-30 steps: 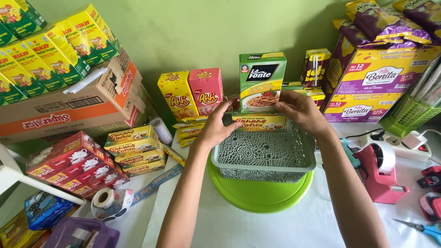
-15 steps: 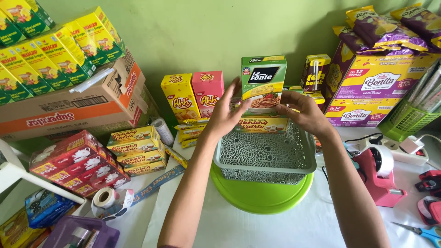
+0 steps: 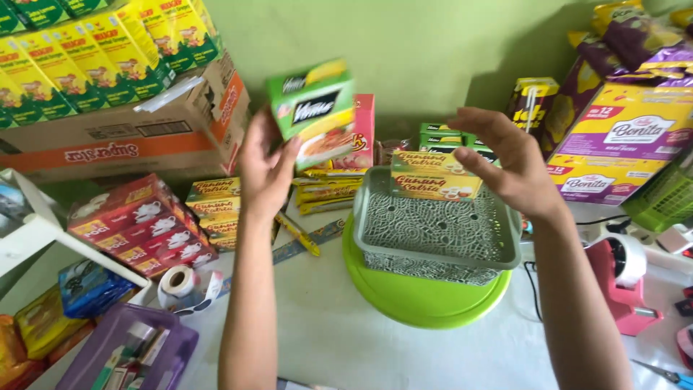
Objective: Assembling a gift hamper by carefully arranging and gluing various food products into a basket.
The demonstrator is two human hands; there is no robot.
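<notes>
My left hand (image 3: 266, 167) holds a green food box with a pasta picture (image 3: 315, 112), lifted up and to the left of a grey patterned basket (image 3: 438, 258). My right hand (image 3: 510, 160) hovers open above the basket's far right side, holding nothing. Inside the basket, a yellow box (image 3: 435, 175) leans against the far wall. The basket rests on a lime-green round lid or plate (image 3: 422, 300) on the white table.
Stacks of red and yellow boxes (image 3: 141, 224) lie at left beside a cardboard carton (image 3: 130, 133). A tape roll (image 3: 179, 283) and purple tray (image 3: 126, 354) sit near left. A pink tape dispenser (image 3: 624, 285) stands right; purple-yellow cartons (image 3: 621, 137) behind.
Both hands held the green box upright at the basket's far edge; now my left hand has lifted it away to the left and my right hand has let go.
</notes>
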